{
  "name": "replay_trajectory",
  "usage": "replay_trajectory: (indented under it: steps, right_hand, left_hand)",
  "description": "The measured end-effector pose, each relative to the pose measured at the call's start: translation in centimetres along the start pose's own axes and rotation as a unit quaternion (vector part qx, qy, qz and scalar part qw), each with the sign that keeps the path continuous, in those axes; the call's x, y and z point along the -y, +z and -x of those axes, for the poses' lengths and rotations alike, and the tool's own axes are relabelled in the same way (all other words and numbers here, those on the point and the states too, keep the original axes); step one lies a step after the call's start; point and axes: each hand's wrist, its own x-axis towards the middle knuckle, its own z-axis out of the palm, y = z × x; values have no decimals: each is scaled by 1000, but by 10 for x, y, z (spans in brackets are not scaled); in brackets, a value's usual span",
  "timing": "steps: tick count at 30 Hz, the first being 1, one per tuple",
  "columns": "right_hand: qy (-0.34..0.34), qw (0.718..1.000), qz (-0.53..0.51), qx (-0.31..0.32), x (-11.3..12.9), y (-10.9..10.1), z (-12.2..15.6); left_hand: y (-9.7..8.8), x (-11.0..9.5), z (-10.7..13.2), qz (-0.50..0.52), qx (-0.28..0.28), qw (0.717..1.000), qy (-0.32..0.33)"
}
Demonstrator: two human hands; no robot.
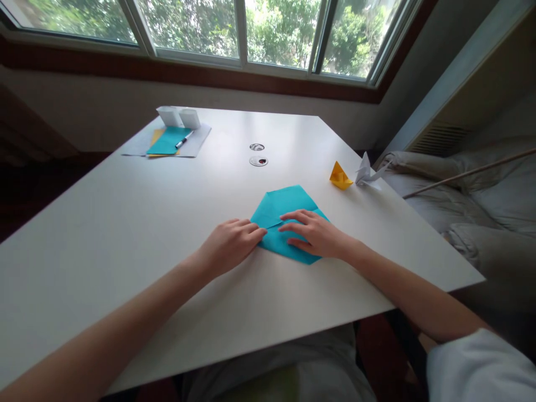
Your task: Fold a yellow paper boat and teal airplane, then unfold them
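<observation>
A folded sheet of turquoise paper lies on the white table in front of me, with slanted corners and a crease across its middle. At its left corner, my left hand pinches the paper's edge between thumb and fingers. My right hand rests flat on the right part of the sheet, its fingers spread and pointing left. The palm hides some of the paper's right side.
The white table carries a yellow paper boat and a white paper crane near its right edge. Far left are paper sheets, a pen and two white boxes. Two round table inserts sit mid-table.
</observation>
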Motion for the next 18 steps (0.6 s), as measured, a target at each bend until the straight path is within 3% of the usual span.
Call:
replay_trajectory:
  steps: [5,8,13,18]
  right_hand:
    - [7,1000,-14,2,3,3,-2]
    - [-32,999,-12,-3,8,5,-4]
    - [-93,995,-25,30,14,8,-6]
    - [-99,995,-10,31,15,8,-5]
  left_hand:
    - [3,-4,-1,3,8,1000,-12]
    - [5,-3,0,2,6,1000,-17]
    - [14,1,1,26,-7,995,-93]
    - [19,6,2,96,7,993,-63]
